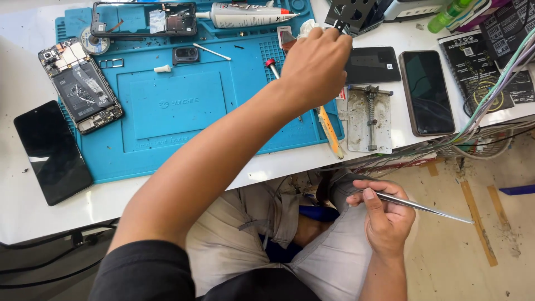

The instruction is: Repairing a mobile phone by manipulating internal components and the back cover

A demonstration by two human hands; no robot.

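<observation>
White workbench (167, 189) fills the upper frame, tan floor (446, 251) lower right. Blue repair mat (184, 111) covers the bench's middle. Opened phone (81, 85) with bare battery lies on the mat's left edge; black screen panel (51, 151) just left of it on the bench; phone frame (144, 19) at the mat's top. Two dark phones (427, 92) sit right of the mat, a metal holder jig (369, 118) beside them. Glue tube (245, 15) up top. Left hand (315, 67) reaches across the mat's right edge, fingers curled, pinching something white and small; what it is, cannot tell. Right hand (384, 214), over the lap, grips silver tweezers (423, 208), tip pointing right.
</observation>
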